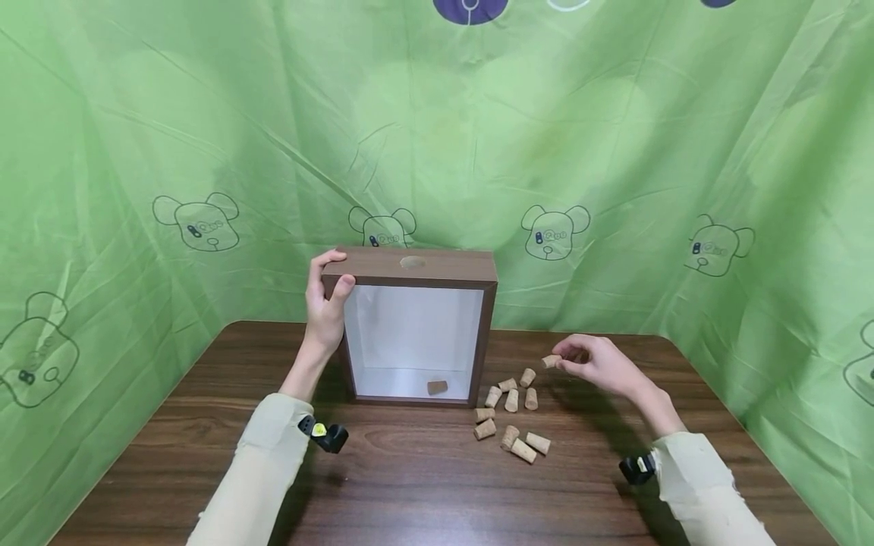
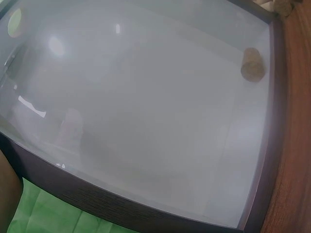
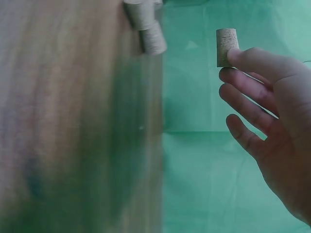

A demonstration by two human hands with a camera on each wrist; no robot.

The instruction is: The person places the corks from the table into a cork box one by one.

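A brown shadow box frame (image 1: 488,326) with a glass front and white inside stands upright on the table. Its top edge has a round hole (image 1: 413,262). My left hand (image 1: 326,307) grips the upper left corner, thumb on the front and fingers over the top. One cork (image 1: 437,387) lies inside on the bottom; the left wrist view shows that cork (image 2: 252,65) behind the glass. Right of the box, my right hand (image 1: 601,364) pinches another cork (image 3: 226,47) between thumb and fingers, raised above the table.
Several loose corks (image 1: 511,400) lie scattered on the dark wooden table (image 1: 410,478), beside the box's lower right corner and in front of it. A green curtain (image 1: 464,152) with bear drawings hangs behind the table and along both sides.
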